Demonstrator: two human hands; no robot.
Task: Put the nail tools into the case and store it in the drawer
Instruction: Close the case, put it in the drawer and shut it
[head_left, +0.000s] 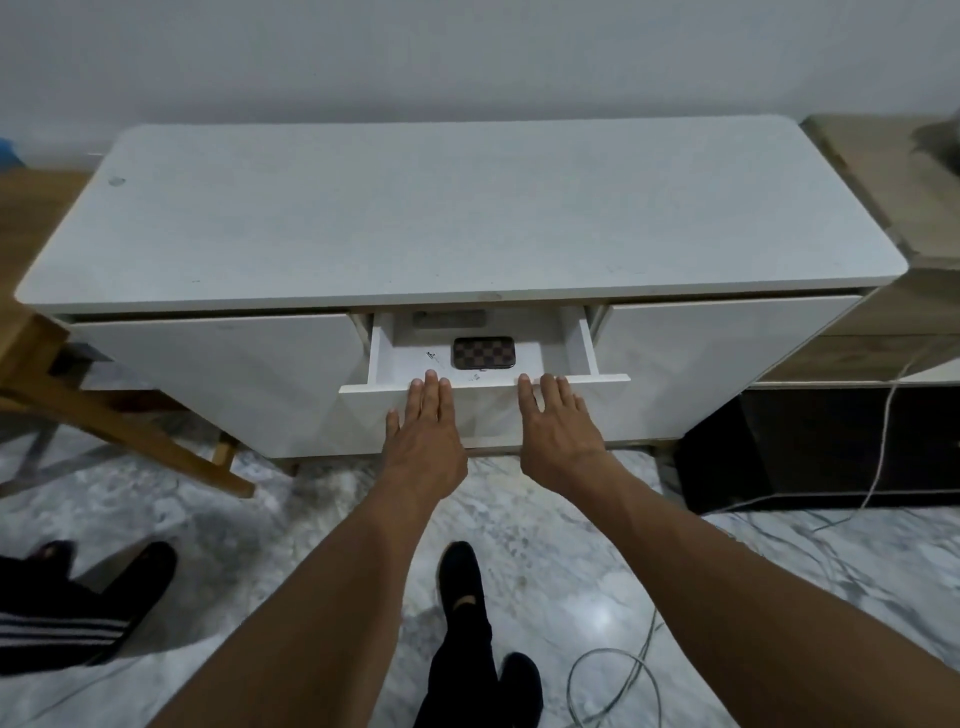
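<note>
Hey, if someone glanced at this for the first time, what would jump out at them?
Two bare hands, left and right, lie flat against the front of the open middle drawer. Inside it lies a brown checkered case, closed. The white cabinet top is bare.

Both forearms are bare, no sleeves showing. Left hand (423, 434) and right hand (558, 426) wear nothing. Dark trousers (460, 670) at six o'clock.

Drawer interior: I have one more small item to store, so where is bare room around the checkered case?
The white open drawer has bare floor left and right of the closed brown checkered case, out to each side wall. The front strip is tight: left hand and right hand lie flat on the drawer front. The white cabinet top is bare.
</note>
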